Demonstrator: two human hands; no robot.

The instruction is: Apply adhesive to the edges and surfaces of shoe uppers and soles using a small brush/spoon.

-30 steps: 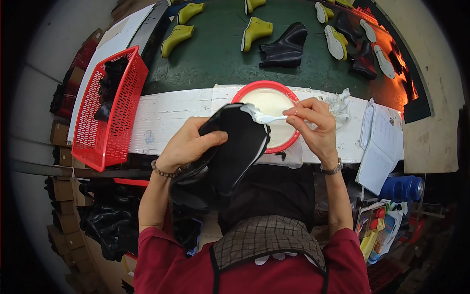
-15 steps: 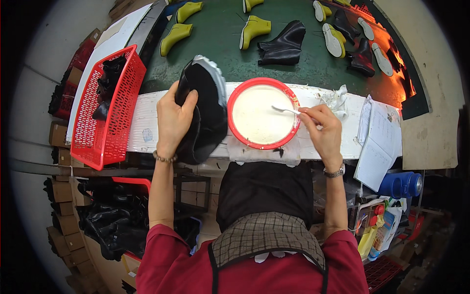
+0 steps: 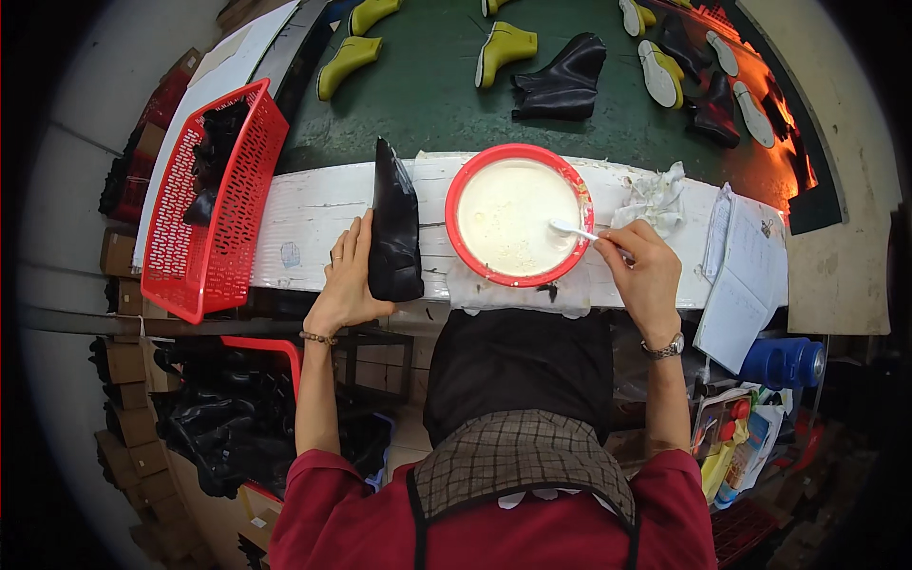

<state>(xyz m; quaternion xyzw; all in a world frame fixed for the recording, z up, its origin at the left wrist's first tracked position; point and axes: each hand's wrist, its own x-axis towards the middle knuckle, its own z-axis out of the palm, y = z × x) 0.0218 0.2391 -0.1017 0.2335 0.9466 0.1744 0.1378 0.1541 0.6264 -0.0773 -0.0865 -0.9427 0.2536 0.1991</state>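
Our left grip is touching the left side of a black boot by the counter's front edge; whether it is clamping, we cannot tell. With our right grip clamped on a white brush, we are holding its head over the red bowl. A crumpled cloth is lying toward the counter's back edge.

Dim, bowed edges, perhaps soft

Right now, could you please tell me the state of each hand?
Left hand: open, against the black boot.
Right hand: closed, holding the white tool.
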